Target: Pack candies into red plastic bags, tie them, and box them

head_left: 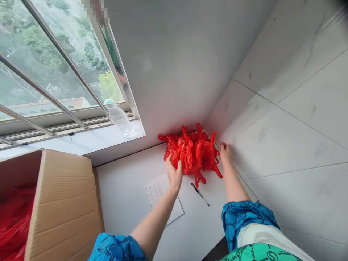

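Note:
A heap of knotted red plastic bags (187, 152) lies on a white surface in the corner, with several tied handles sticking up. My left hand (174, 172) is at the heap's near left side, thumb and fingers apart, fingertips at the plastic. Right of the heap, close to the tiled wall, is my right hand (225, 154). It is seen edge-on with its fingers stretched forward, and nothing shows in it. A sheet of paper with writing (156, 192) lies partly under my left forearm. A black-capped pen (200, 194) rests to the right of the paper.
At the left stands an open cardboard box (63, 203) with red plastic (17, 217) inside. A clear bottle with a pale green cap (119, 117) stands on the window sill (108, 136). Metal bars (63, 65) cross the window. A tiled wall (293, 145) bounds the right side.

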### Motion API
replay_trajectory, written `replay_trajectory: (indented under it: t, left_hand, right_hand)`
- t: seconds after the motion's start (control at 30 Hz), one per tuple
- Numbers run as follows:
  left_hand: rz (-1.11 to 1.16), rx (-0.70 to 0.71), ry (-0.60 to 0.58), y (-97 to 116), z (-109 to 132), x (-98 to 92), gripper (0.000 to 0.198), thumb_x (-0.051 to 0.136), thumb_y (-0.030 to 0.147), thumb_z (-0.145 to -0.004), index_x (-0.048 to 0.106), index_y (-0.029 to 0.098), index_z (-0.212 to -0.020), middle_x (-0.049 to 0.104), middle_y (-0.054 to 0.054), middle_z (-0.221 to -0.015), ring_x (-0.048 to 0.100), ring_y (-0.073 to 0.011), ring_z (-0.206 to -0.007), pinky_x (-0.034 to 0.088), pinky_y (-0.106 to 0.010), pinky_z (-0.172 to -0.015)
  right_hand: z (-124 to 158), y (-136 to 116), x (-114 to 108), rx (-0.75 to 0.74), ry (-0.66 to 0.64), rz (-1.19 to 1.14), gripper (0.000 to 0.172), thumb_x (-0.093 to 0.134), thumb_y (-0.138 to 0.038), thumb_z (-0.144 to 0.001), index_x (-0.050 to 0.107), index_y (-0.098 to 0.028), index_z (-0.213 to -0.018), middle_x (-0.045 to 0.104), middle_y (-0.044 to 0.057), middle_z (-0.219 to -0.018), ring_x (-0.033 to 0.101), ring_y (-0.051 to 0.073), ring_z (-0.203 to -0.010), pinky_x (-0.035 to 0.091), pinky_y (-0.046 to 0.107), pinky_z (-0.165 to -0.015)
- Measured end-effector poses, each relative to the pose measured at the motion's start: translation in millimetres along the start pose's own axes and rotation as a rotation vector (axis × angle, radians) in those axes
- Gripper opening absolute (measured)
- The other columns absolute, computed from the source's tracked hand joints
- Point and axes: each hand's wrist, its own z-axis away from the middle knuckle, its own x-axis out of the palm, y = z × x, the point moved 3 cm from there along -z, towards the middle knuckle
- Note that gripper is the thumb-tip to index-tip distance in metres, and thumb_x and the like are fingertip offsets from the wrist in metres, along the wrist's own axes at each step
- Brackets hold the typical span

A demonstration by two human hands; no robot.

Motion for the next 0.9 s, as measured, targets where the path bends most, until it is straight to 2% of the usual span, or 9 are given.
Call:
replay_trajectory:
  t: [0.1,0.17,0.23,0.3,0.4,0.53,0.63,0.77,0.9]
  left_hand:
    - [0.068,0.075,-0.039,-9,83,-3.3,0.042,0.055,0.032,-0.094,0.047,0.023,-0.134,0.052,-0.011,-0.136,0.05,-0.0238,-0.128,0.037,-0.042,-0.111]
    - [0.059,0.057,-0.104,-24,129,-8.4,0.038,0.053,0.032,-0.095,0.049,0.024,-0.132,0.053,-0.011,-0.132,0.055,-0.0226,-0.12,0.043,-0.039,-0.103]
    - [0.032,-0.001,-0.176,-46,165,-17.0,0.035,0.05,0.033,-0.097,0.05,0.023,-0.13,0.056,-0.011,-0.127,0.06,-0.0205,-0.106,0.049,-0.034,-0.088]
    - [-0.014,-0.058,-0.251,-78,193,-29.5,0.032,0.047,0.035,-0.099,0.052,0.021,-0.126,0.061,-0.01,-0.116,0.062,-0.0176,-0.087,0.05,-0.03,-0.072]
    - [-0.165,-0.023,-0.377,-131,224,-52.0,0.025,0.043,0.037,-0.101,0.059,0.021,-0.112,0.065,-0.004,-0.087,0.058,-0.0153,-0.067,0.045,-0.028,-0.063]
    - [-0.366,0.4,-0.576,-177,252,-69.5,0.019,0.043,0.024,-0.099,0.06,0.021,-0.09,0.065,-0.004,-0.077,0.06,-0.0169,-0.07,0.042,-0.028,-0.064]
    - [-0.436,0.579,-0.607,-185,261,-69.3,0.01,0.048,0.02,-0.094,0.058,0.022,-0.092,0.065,-0.003,-0.078,0.059,-0.0176,-0.071,0.042,-0.029,-0.065]
    - [-0.468,0.624,-0.583,-184,266,-60.9,0.008,0.05,0.019,-0.093,0.057,0.022,-0.093,0.065,-0.002,-0.077,0.058,-0.0172,-0.071,0.041,-0.029,-0.064]
    - [-0.498,0.625,-0.558,-182,269,-56.9,0.013,0.049,0.02,-0.095,0.06,0.022,-0.091,0.065,-0.002,-0.076,0.058,-0.0155,-0.07,0.042,-0.027,-0.064]
  right_hand:
    - [72,51,-29,0.049,0.035,0.109,0.04,0.05,-0.045,-0.1,0.06,-0.014,-0.123,0.062,0.015,-0.125,0.062,0.028,-0.113,0.051,0.051,-0.095]
    - [125,86,-50,0.031,0.009,0.171,0.052,0.036,-0.051,-0.1,0.063,-0.011,-0.119,0.062,0.024,-0.126,0.058,0.036,-0.119,0.046,0.057,-0.098]
    - [164,113,-63,-0.047,-0.052,0.21,0.058,0.035,-0.056,-0.095,0.064,-0.011,-0.117,0.059,0.025,-0.133,0.052,0.038,-0.129,0.038,0.058,-0.107]
    - [182,133,-67,-0.126,-0.095,0.236,0.062,0.034,-0.058,-0.092,0.064,-0.011,-0.119,0.057,0.023,-0.138,0.045,0.037,-0.136,0.03,0.058,-0.114]
    - [181,155,-63,-0.205,-0.113,0.261,0.064,0.029,-0.056,-0.092,0.062,-0.012,-0.124,0.054,0.022,-0.142,0.043,0.035,-0.139,0.027,0.057,-0.116]
    - [170,178,-59,-0.295,-0.092,0.297,0.061,0.032,-0.053,-0.093,0.06,-0.012,-0.128,0.053,0.019,-0.145,0.043,0.033,-0.139,0.031,0.055,-0.115]
    - [166,193,-61,-0.374,-0.073,0.338,0.059,0.035,-0.051,-0.093,0.06,-0.013,-0.13,0.054,0.018,-0.144,0.045,0.033,-0.137,0.035,0.053,-0.113]
    - [157,208,-64,-0.369,-0.085,0.308,0.057,0.039,-0.052,-0.091,0.064,-0.015,-0.128,0.055,0.016,-0.144,0.047,0.034,-0.135,0.037,0.053,-0.111]
    - [152,205,-65,-0.413,-0.082,0.224,0.05,0.046,-0.054,-0.087,0.069,-0.02,-0.116,0.061,0.014,-0.136,0.052,0.033,-0.129,0.039,0.052,-0.109]
